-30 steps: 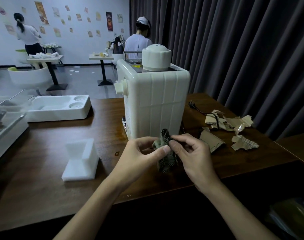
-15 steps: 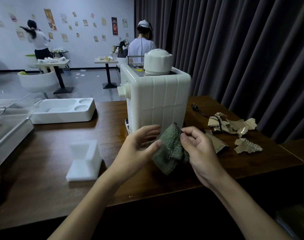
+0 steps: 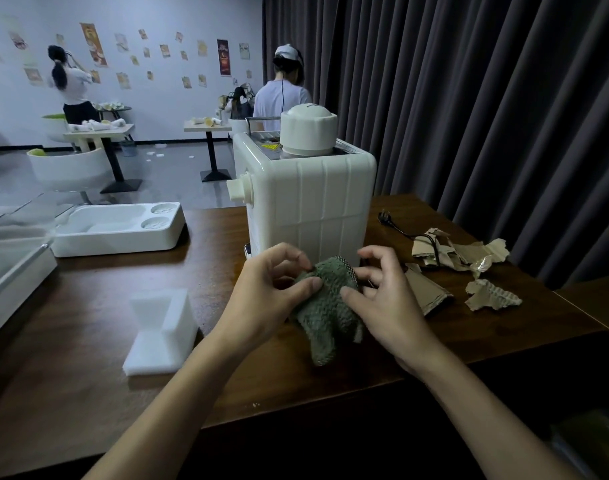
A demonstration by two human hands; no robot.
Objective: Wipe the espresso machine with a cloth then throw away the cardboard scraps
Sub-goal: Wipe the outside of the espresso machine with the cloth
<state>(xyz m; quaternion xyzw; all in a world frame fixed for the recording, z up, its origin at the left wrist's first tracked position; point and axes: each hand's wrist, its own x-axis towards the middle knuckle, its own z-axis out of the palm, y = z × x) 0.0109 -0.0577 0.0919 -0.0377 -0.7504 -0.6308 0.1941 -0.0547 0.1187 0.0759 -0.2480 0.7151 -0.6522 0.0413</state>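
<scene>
A cream espresso machine (image 3: 310, 202) with a round lid stands on the dark wooden table (image 3: 71, 341), its back toward me. Just in front of it I hold a green knitted cloth (image 3: 327, 317) between both hands, above the table. My left hand (image 3: 265, 299) pinches its upper left edge with thumb and forefinger. My right hand (image 3: 382, 303) grips its right side with the thumb, the other fingers spread. Torn cardboard scraps (image 3: 462, 258) lie to the right of the machine, one flat piece (image 3: 427, 292) right beside my right hand.
A black power cord and plug (image 3: 393, 223) run among the scraps. White foam pieces sit at left: a small block (image 3: 164, 330) and a moulded tray (image 3: 119, 230). A glass case (image 3: 12, 244) is at far left. Dark curtains hang behind; two people stand at tables beyond.
The cloth was bunched small between my fingertips; it now hangs unfolded and longer. Both hands have shifted their grip on it, with my right fingers spreading.
</scene>
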